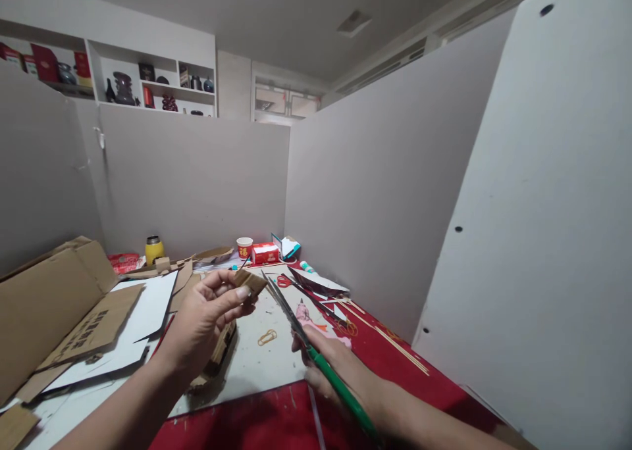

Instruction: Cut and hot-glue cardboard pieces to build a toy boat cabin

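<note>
The left hand [207, 315] is raised over the middle of the tabletop [257, 364], thumb and fingers pinched shut on a small cardboard piece [251, 281] that sticks out past the fingertips. The right hand [328, 364] is lower and nearer the front edge, its fingers wrapped around the green handle of a pair of scissors [296, 325]. The long dark blades point up and away toward the cardboard piece, their tips just beside it; the blades look slightly parted, though the blur makes that hard to tell.

Below the left hand lies a stack of cardboard scraps [220, 354], and between the two hands a rubber band [267, 337] rests on the pale work surface. Toward the left edge sit a big flattened cardboard box [44, 305] and a white sheet [148, 312]. A red cloth [395, 364] covers the right side, with thin wooden sticks [390, 341] lying across it. Along the far edge stand a yellow jar [154, 249], a red paper cup [244, 247] and a red-and-white box [265, 253], with red-handled scissors [284, 281] a little nearer.
</note>
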`<state>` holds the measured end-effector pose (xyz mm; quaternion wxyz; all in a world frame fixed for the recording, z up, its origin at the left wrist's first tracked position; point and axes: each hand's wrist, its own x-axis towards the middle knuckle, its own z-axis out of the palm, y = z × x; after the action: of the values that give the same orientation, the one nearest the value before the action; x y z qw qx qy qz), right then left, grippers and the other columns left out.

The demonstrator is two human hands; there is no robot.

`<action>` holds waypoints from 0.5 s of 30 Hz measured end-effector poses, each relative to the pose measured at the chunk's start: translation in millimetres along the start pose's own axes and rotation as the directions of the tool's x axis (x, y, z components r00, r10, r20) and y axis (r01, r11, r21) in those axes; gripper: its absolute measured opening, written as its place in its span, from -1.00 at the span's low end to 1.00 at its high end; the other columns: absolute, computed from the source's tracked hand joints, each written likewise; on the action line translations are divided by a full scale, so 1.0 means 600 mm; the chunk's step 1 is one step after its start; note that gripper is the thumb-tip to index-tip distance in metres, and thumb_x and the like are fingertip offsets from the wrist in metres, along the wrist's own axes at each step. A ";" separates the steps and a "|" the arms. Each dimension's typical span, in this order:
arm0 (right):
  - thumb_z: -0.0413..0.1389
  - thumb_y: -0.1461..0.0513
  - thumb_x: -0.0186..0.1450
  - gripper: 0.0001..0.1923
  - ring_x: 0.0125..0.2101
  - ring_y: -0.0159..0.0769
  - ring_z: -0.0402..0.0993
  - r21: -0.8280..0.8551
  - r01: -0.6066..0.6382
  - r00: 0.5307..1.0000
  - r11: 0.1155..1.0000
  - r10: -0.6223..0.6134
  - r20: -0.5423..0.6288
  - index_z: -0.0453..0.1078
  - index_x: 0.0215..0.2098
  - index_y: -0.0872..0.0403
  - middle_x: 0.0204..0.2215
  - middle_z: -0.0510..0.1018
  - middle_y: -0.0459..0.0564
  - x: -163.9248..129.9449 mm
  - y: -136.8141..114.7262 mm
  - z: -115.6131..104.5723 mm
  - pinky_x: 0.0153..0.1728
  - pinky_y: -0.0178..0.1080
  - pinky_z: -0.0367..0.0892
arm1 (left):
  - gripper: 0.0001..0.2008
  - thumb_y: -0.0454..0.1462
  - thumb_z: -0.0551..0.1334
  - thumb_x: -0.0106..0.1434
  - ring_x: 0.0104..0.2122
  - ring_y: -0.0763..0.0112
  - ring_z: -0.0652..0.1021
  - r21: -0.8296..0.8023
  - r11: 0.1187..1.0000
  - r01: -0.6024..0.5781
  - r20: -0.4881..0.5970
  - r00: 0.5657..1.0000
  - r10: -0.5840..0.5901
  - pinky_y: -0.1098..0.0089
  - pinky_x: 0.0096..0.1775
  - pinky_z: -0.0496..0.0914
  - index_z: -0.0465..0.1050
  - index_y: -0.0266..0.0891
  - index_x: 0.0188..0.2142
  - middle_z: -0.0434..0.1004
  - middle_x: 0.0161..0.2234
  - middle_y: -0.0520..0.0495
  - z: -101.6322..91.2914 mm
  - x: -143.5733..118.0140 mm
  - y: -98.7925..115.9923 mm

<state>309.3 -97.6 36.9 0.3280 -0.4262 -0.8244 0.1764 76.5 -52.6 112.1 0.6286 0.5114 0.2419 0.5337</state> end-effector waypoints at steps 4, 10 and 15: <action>-0.02 -0.02 0.33 -0.69 -0.31 -0.18 0.33 0.011 0.000 1.000 1.000 0.000 -0.020 0.26 -0.19 0.06 -0.38 0.41 0.00 0.005 -0.005 0.007 -0.18 -0.14 0.29 | -0.77 -0.29 0.47 0.03 -0.40 0.53 0.49 0.012 1.000 -0.013 -0.018 1.000 0.013 0.51 -0.30 0.37 0.47 -0.25 -0.37 0.56 -0.37 0.02 0.004 -0.002 -0.010; -0.01 0.01 0.32 -0.74 -0.35 -0.23 0.30 0.048 0.024 0.998 0.999 -0.021 -0.055 0.23 -0.29 0.04 -0.41 0.40 -0.04 0.012 -0.014 0.007 -0.25 -0.20 0.28 | -0.81 -0.28 0.46 0.05 -0.47 0.56 0.42 0.073 0.995 -0.066 0.016 0.998 0.065 0.52 -0.33 0.31 0.45 -0.22 -0.44 0.47 -0.50 0.11 0.010 -0.008 -0.019; 0.02 0.07 0.31 -0.79 -0.39 -0.27 0.28 0.044 0.005 0.997 0.999 -0.002 -0.075 0.22 -0.36 0.04 -0.45 0.38 -0.06 0.006 -0.011 0.005 -0.31 -0.25 0.27 | -0.81 -0.27 0.44 0.08 -0.46 0.56 0.42 0.116 0.990 -0.075 0.021 0.997 0.073 0.51 -0.33 0.29 0.44 -0.21 -0.43 0.46 -0.51 0.11 0.008 -0.008 -0.022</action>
<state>301.7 -98.2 39.8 0.3683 -0.4238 -0.8081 0.1779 84.9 -57.4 100.6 0.5796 0.5603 0.2483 0.5372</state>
